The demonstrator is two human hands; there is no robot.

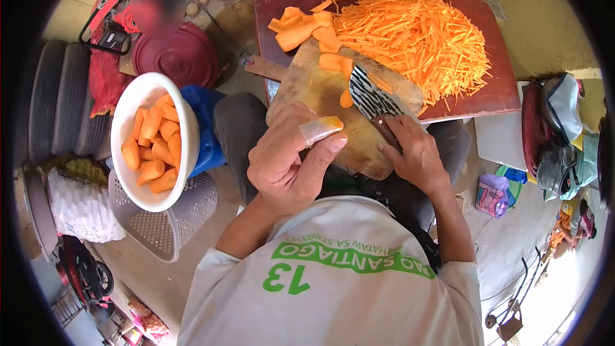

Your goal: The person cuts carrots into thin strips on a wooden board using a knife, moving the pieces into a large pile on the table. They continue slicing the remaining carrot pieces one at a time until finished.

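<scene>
My left hand (286, 157) is raised over the near left edge of the wooden cutting board (311, 99). Its index finger has a clear wrap and an orange tip, with the thumb a little apart; the other fingers are curled. No object shows between thumb and finger. In my right hand (413, 154) is the handle of a knife (373, 93) with a wavy-patterned blade, resting over the board. Orange slices (334, 63) lie left of the blade. Beyond, a large heap of thin orange strips (416, 41) covers much of a dark red table (506, 90), beside peeled chunks (298, 33).
At the left, a white basin (117, 131) holds several peeled orange pieces, above a grey perforated basket (168, 234). Nearby are a blue container (208, 131), a dark red lid (176, 54) and tires (48, 99). Bags (560, 122) hang at the right.
</scene>
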